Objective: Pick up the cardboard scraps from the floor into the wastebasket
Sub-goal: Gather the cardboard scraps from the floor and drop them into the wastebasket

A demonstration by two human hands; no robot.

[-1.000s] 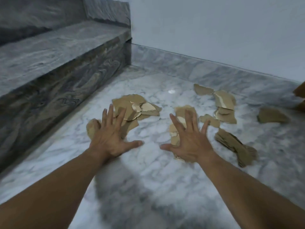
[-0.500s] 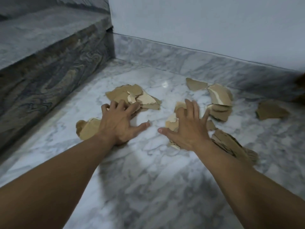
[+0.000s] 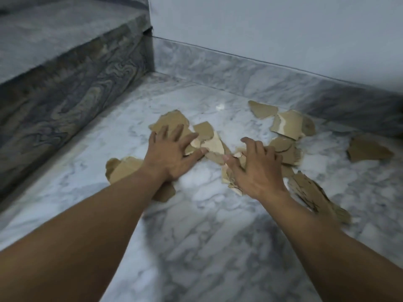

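On marble floor [image 3: 196, 247] | cardboard scraps [image 3: 287, 127]: tan, torn, ragged-edged | left hand [image 3: 172, 158] spread flat | right hand [image 3: 257, 168] clawed on scraps

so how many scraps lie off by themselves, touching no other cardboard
1: the lone scrap at far right near the marble skirting. The rest overlap in piles; the hands may hide more.

Tan cardboard scraps [image 3: 172, 123]; grey-veined white marble floor [image 3: 218, 236].

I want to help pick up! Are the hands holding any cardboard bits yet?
Not yet. The left hand lies flat with its fingers spread on the cardboard scraps, and the right hand curls over them. Nothing is lifted off the floor.
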